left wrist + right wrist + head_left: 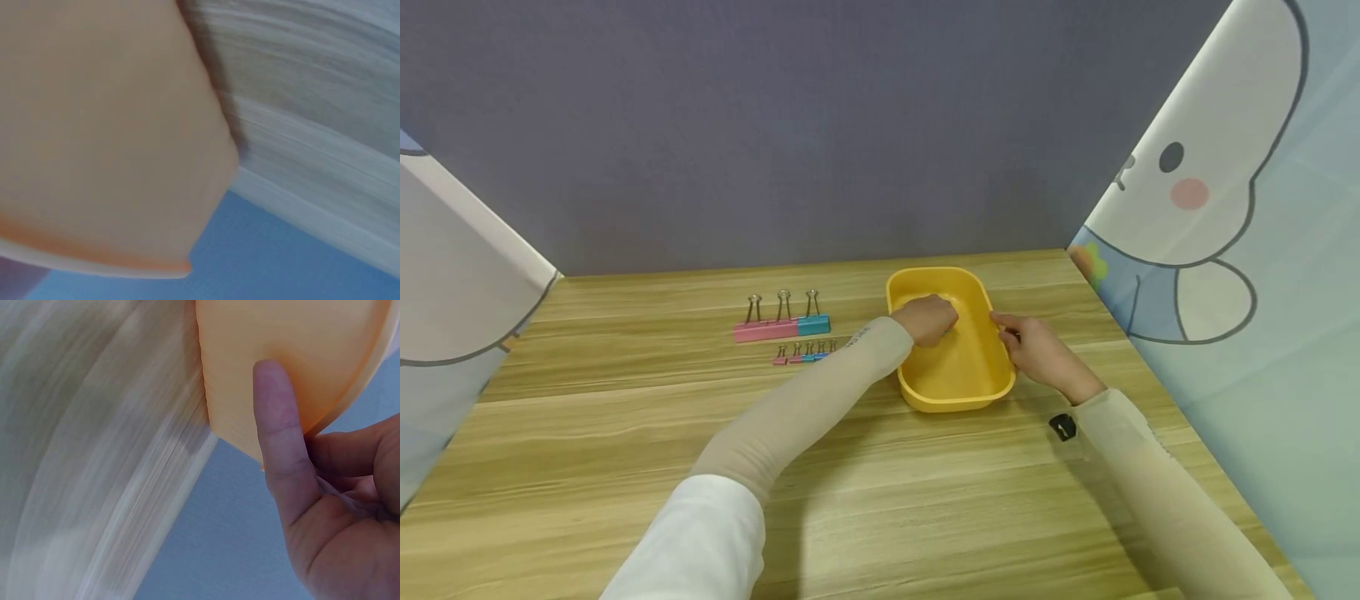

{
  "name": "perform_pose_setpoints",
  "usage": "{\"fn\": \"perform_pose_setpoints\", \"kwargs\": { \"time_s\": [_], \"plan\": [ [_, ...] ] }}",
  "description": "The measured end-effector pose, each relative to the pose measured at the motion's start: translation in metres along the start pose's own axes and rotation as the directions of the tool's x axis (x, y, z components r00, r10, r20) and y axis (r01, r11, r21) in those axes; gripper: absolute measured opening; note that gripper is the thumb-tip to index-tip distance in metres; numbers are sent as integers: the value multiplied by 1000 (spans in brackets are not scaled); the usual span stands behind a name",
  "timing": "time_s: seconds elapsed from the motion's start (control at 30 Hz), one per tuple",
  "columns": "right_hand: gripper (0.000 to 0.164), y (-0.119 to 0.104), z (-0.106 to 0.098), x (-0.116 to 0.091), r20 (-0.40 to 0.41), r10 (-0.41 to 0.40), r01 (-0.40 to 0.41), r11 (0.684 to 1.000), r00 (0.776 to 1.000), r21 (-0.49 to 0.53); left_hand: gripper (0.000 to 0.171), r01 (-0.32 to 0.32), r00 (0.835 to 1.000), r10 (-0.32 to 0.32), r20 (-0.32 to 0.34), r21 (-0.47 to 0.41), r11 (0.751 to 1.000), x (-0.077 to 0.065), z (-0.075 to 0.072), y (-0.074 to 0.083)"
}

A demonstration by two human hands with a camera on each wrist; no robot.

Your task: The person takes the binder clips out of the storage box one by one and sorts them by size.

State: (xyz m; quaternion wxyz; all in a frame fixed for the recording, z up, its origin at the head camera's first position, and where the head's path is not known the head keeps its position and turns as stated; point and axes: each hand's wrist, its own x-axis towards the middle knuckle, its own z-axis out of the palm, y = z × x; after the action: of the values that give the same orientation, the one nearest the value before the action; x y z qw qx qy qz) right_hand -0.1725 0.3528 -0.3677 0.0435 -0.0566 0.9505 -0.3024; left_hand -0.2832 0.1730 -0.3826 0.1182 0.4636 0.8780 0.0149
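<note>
A yellow plastic bin (pixel 958 375) stands on the wooden table, its outer wall (pixel 112 125) filling much of the left wrist view. My left hand (pixel 927 320) reaches over the near-left rim into it, knuckles up. The fingertips are hidden beneath the hand, so I cannot tell what they hold. At the bin's right rim, my right hand (pixel 1037 354) pinches the edge. In the right wrist view its thumb (pixel 278 419) lies along the outer wall while the other fingers go over the rim.
Left of the bin, large pink and blue binder clips (pixel 767 330) line up with handles raised. In front of them sits a row of several small binder clips (pixel 801 358), partly covered by the left sleeve (pixel 812 400). A grey panel (pixel 820 150) rises behind the table (pixel 910 500).
</note>
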Motion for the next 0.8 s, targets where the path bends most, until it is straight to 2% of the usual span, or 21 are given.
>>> {"fn": "perform_pose_setpoints", "kwargs": {
  "time_s": [0.2,0.4,0.63,0.73,0.8],
  "plan": [
    [42,1,0,1,-1,-12,12,1000,1000,-14,12,65,998,-64,-13,8,998,-2,0,-1],
    [42,0,0,0,6,0,0,1000,1000,-6,10,97,995,-98,-10,-49,994,-7,-2,1],
    [42,0,1,0,-3,0,0,1000,1000,-15,12,152,988,-153,-33,-25,988,-9,-2,2],
    [43,0,1,0,7,9,-9,1000,1000,-14,12,139,989,-140,-39,-35,990,-9,-2,-1],
    [43,0,1,0,14,13,-13,1000,1000,-10,9,95,995,-96,-40,-47,994,-9,-2,-5]
  ]
}}
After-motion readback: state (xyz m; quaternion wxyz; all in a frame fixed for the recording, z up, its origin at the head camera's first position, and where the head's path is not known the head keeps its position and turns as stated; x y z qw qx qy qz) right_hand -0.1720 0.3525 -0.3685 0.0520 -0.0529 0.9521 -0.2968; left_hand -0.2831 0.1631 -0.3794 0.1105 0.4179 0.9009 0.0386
